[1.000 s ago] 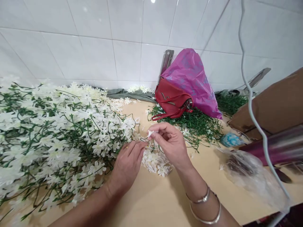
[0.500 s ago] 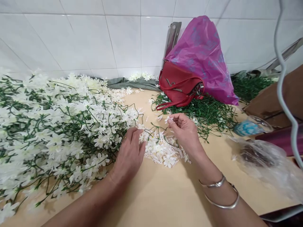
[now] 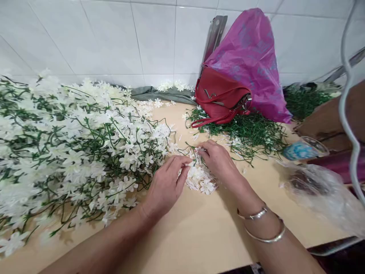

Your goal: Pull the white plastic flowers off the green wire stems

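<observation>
My left hand is closed in a pinch above the pile's left side, with a small white piece at its fingertips that I cannot make out well. Across from it, my right hand pinches the end of a thin green artificial stem. Between and below both hands lies a small heap of white artificial petals and thin white stamens. One open white flower rests at the heap's front edge. The right fingertips are partly hidden by the hand.
A big mass of white artificial flowers covers the left side. Bare green stems lie under a red handbag, beside a purple plastic bag. At right are a blue-patterned item, a clear plastic bag and a grey cable.
My left hand has moved right and its fingers have come together over the heap. The right hand, earlier raised with a white flower, has gone down to the green stem. The view has shifted slightly.
</observation>
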`<action>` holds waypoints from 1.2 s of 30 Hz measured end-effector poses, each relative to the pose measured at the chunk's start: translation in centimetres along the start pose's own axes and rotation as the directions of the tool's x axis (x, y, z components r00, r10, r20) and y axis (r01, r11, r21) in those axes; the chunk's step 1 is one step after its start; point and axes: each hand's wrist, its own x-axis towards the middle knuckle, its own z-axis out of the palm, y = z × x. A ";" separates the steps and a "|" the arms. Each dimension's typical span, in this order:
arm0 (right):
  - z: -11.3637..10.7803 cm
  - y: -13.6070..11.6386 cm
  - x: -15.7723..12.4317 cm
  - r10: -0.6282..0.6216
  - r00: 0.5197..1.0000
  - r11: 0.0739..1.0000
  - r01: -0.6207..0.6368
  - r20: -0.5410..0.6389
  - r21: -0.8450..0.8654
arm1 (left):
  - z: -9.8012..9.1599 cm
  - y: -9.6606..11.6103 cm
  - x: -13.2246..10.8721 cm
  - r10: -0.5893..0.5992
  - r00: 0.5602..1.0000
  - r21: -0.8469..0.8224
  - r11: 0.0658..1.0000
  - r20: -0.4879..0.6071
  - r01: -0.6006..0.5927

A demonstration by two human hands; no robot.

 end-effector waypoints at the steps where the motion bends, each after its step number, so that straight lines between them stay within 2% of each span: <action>1: 0.1 -0.3 0.0 0.015 1.000 0.999 -0.015 0.003 -0.046 | 0.1 0.1 0.0 0.006 1.000 -0.007 1.000 0.002 -0.006; 4: 0.2 -0.6 0.1 0.022 1.000 0.987 -0.023 -0.006 -0.162 | 0.3 0.1 0.0 -0.001 1.000 -0.004 1.000 -0.028 0.001; 7: 0.3 -0.5 0.2 -0.056 0.998 0.969 0.052 -0.008 -0.243 | 0.3 -0.3 0.0 -0.037 0.997 -0.041 0.999 -0.064 0.034; 10: 0.3 -0.2 0.4 -0.120 0.993 0.962 0.118 0.007 -0.246 | 0.3 -0.7 0.0 -0.077 0.994 -0.082 0.994 -0.074 0.071; 15: 0.0 1.0 0.7 -0.110 0.993 0.987 0.103 -0.051 -0.125 | 0.3 -0.8 0.0 -0.118 0.986 -0.141 0.985 -0.115 0.101; 17: -0.2 1.5 0.7 -0.061 0.987 0.998 0.057 -0.149 -0.033 | 0.2 -0.8 0.1 -0.129 0.983 -0.176 0.979 -0.130 0.105; 19: -0.5 1.5 0.6 0.011 0.962 0.992 0.023 -0.273 0.120 | 0.3 -0.7 0.1 -0.142 0.979 -0.222 0.969 -0.147 0.107; 21: -0.7 0.9 0.4 0.066 0.941 0.957 0.035 -0.331 0.289 | 0.3 -0.7 0.1 -0.163 0.974 -0.265 0.957 -0.160 0.117; 23: -0.8 -0.2 0.0 0.076 0.957 0.897 0.058 -0.282 0.439 | 0.4 -0.7 0.2 -0.200 0.965 -0.303 0.942 -0.170 0.142; 26: -0.8 -2.1 -0.8 0.034 0.996 0.782 0.024 -0.081 0.623 | 0.2 -0.8 0.4 -0.271 0.945 -0.352 0.916 -0.184 0.194; 28: -0.7 -3.1 -1.2 0.009 0.999 0.727 -0.035 0.041 0.685 | -0.1 -0.7 0.5 -0.290 0.933 -0.382 0.904 -0.214 0.193; 31: -0.8 -4.0 -1.4 0.017 0.988 0.649 -0.126 0.151 0.750 | -0.6 -0.3 0.7 -0.266 0.927 -0.429 0.893 -0.263 0.135; 36: -1.0 -4.5 -1.6 0.017 0.971 0.384 -0.226 0.238 0.895 | -1.6 1.3 1.0 -0.178 0.967 -0.516 0.855 -0.183 0.060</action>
